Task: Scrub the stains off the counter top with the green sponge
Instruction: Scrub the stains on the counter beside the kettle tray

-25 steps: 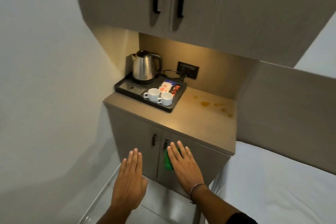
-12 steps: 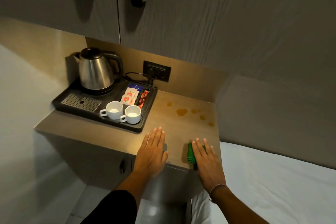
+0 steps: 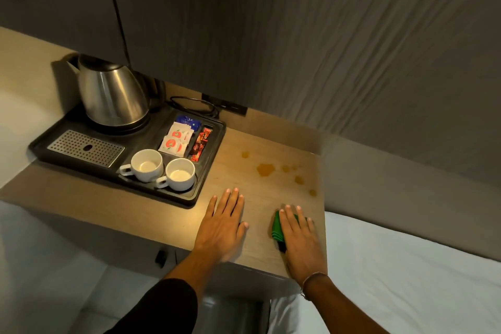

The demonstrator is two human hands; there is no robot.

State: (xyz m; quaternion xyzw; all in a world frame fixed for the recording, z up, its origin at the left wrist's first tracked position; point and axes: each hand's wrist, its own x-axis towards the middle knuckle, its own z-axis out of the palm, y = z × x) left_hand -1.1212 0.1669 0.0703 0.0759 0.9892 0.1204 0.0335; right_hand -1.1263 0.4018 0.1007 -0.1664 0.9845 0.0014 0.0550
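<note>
The wooden counter top (image 3: 260, 138) carries several orange-brown stains (image 3: 266, 169) on its right half, trailing toward the right edge. My right hand (image 3: 299, 241) lies flat over the green sponge (image 3: 277, 226) near the counter's front right corner, pressing it down; only the sponge's left part shows. The stains sit a short way beyond the fingertips. My left hand (image 3: 223, 224) rests palm down on the counter to the left of the sponge, fingers apart, holding nothing.
A black tray (image 3: 202, 184) on the left holds a steel kettle (image 3: 111, 92), two white cups (image 3: 147, 164), sachets (image 3: 176, 139) and a drip grate. Dark wall cupboards (image 3: 271, 35) hang low above. A white bed (image 3: 406, 274) borders the counter's right side.
The view has closed in on the counter. Both hands rose from in front of the lower cabinet doors onto the counter top, the right one bringing the sponge; since half a second ago they hardly moved.
</note>
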